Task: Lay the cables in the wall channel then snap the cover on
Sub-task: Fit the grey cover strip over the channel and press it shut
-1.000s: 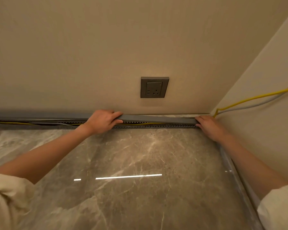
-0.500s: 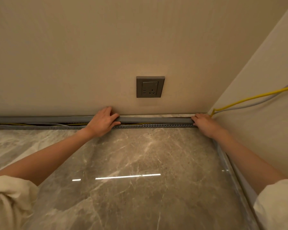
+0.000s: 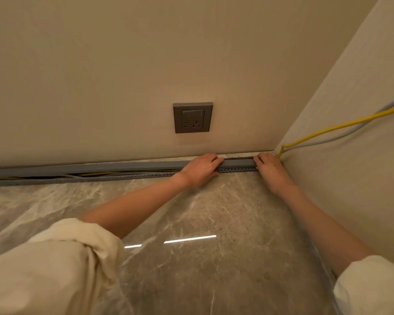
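Observation:
A long grey cover [image 3: 123,166] lies along the slotted grey channel [image 3: 237,169] at the foot of the back wall. My left hand [image 3: 200,170] presses flat on the cover near the right end. My right hand [image 3: 270,170] presses on the cover's end in the corner. Between my hands the cover sits down on the channel. To the left a gap stays between cover and channel, and a yellow cable [image 3: 100,173] shows in it. The yellow cable [image 3: 328,130] and a grey cable [image 3: 350,136] leave the corner and run up along the right wall.
A grey wall socket [image 3: 192,117] sits on the back wall above my hands. The floor [image 3: 214,223] is glossy grey marble. The right wall [image 3: 350,178] meets the back wall just right of my right hand.
My left hand slid right along the cover, closer to my right hand. The cover's right end dropped from a raised tilt onto the channel. The view shifted right.

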